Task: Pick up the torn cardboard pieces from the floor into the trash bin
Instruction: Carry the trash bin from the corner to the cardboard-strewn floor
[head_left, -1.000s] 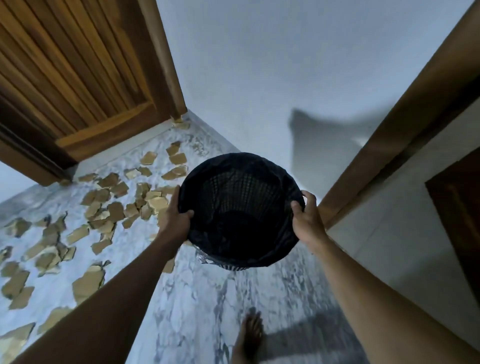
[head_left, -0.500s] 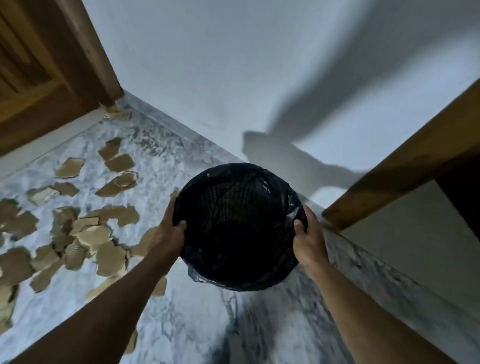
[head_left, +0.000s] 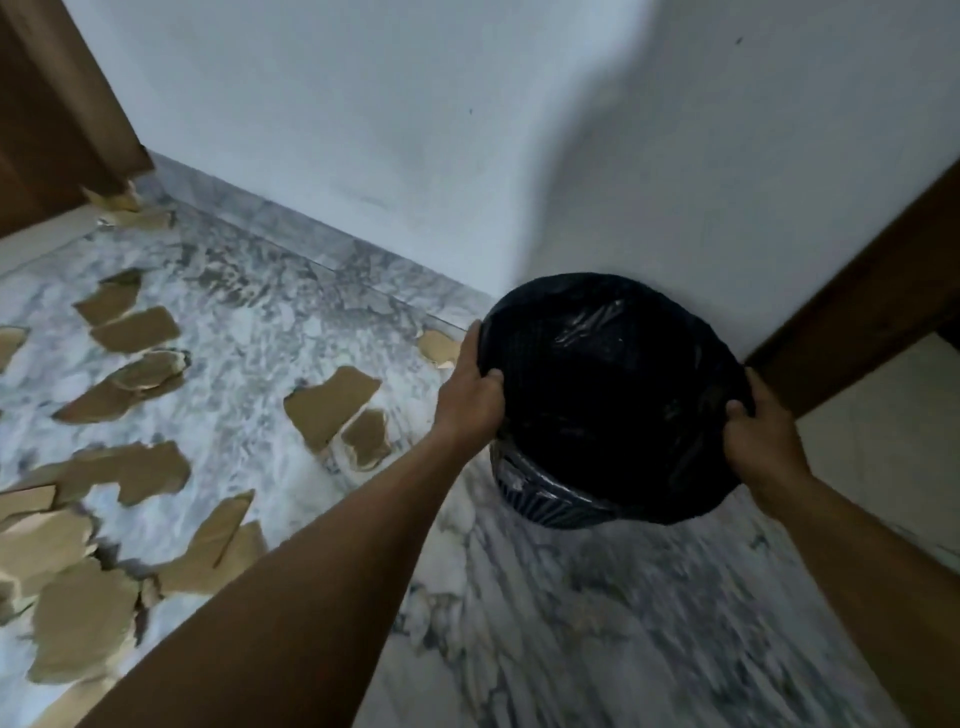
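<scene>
Two hands hold a round trash bin (head_left: 613, 395) by its rim in the head view. The left hand (head_left: 470, 402) grips the left side, with the thumb hooked over the edge and the fingers curled down the outside. The right hand (head_left: 761, 441) grips the opposite side in the same way, its thumb pressed on the rim. A black plastic liner (head_left: 675, 483) covers the bin's mouth and folds over the edge. Below it a strip of the ribbed dark body (head_left: 545, 496) shows. The bin sits low by the corner of the white wall (head_left: 363, 130), close to a brown wooden frame (head_left: 872, 291) on the right. Whether its base touches the floor cannot be told.

Many torn cardboard pieces (head_left: 332, 410) lie scattered over the white-and-grey marble floor (head_left: 249, 332) to the left of the bin. One small piece lies just beside the left hand, and larger ones overlap near the left edge of the view. A few more lie at the foot of a wooden door frame (head_left: 67, 104) in the far left corner. A marble skirting (head_left: 332, 254) runs along the base of the wall.
</scene>
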